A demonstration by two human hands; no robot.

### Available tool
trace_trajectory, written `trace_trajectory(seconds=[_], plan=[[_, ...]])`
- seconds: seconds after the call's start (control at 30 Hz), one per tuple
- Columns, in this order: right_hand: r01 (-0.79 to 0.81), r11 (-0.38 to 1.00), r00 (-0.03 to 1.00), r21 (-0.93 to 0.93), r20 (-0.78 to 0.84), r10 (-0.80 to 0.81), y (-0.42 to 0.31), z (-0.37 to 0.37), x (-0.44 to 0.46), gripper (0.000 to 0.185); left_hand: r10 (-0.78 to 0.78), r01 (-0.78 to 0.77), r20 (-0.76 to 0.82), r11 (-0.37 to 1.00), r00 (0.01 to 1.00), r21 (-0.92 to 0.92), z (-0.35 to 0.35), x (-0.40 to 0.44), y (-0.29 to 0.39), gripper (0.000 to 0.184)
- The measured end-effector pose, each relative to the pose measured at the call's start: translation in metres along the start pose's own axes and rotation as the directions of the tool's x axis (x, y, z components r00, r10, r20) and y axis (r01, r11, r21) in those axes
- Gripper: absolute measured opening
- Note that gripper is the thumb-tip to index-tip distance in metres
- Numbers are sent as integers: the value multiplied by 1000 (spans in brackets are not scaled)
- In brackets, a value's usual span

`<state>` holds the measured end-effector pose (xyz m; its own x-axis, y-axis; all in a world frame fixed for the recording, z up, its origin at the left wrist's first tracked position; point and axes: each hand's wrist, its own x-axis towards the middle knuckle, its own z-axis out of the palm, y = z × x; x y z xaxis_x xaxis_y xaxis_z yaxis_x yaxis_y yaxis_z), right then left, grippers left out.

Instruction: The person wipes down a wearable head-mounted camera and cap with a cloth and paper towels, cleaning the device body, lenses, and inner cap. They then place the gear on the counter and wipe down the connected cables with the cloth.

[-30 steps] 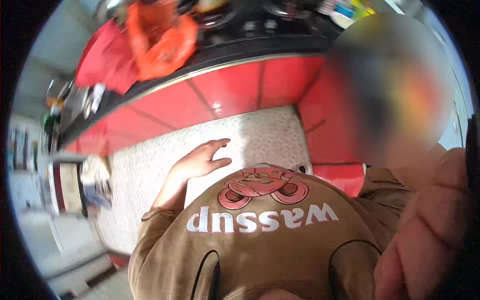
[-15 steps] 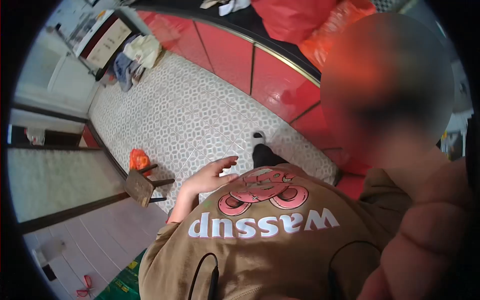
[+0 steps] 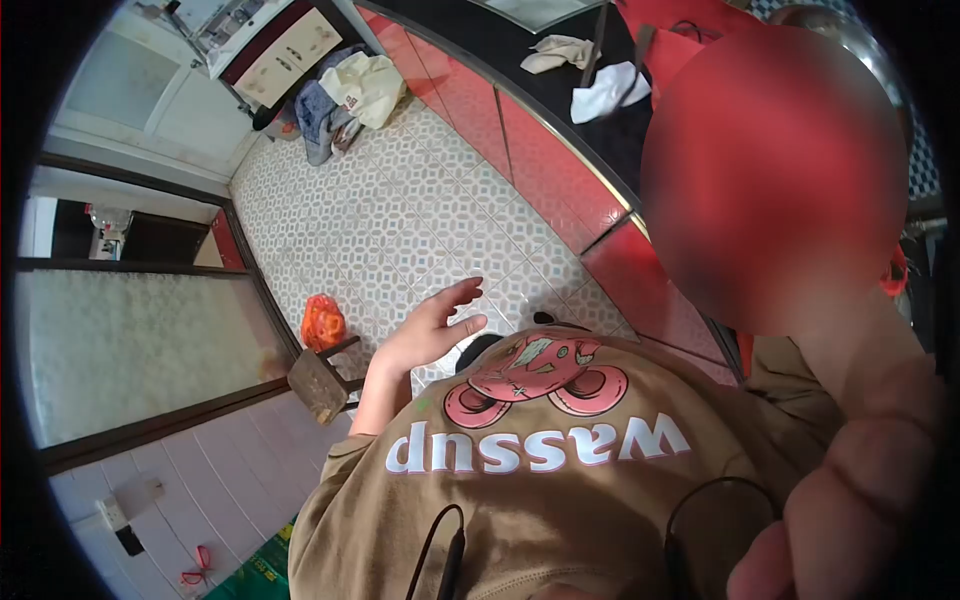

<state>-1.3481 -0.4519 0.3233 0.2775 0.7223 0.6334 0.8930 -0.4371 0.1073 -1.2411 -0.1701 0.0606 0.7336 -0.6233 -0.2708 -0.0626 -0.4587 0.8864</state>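
Note:
My left hand point(image 3: 430, 335) hangs over the patterned tile floor point(image 3: 400, 200), left of my brown sweatshirt point(image 3: 600, 520). Its fingers are apart and it holds nothing. Close to the camera at the right edge, my right hand point(image 3: 850, 510) is raised with fingers curled and pressed together; anything inside them is hidden. A round blur covers the area above that wrist. On the black counter point(image 3: 550, 90) lie a white cloth point(image 3: 608, 92) and a beige cloth point(image 3: 557, 54), with a red bag point(image 3: 670, 55) beside them.
Red cabinets point(image 3: 555, 165) run along my right side. A wooden stool point(image 3: 318, 386) and an orange bag point(image 3: 322, 322) stand at the left by a glass door point(image 3: 150, 345). Clothes point(image 3: 365, 88) lie at the far end by a small cabinet point(image 3: 290, 55).
The view has swung left along the counter, bringing the stool, door and far floor into sight. The orange bag on the counter has left view. Both hands keep nearly the same pose.

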Motion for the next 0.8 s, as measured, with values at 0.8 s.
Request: trace_trajectory(seconds=[0.8], plan=[[-878, -12, 112, -479, -228, 967, 156, -112, 152, 18, 320, -385, 706, 920, 632, -72, -281, 262, 187, 55]])
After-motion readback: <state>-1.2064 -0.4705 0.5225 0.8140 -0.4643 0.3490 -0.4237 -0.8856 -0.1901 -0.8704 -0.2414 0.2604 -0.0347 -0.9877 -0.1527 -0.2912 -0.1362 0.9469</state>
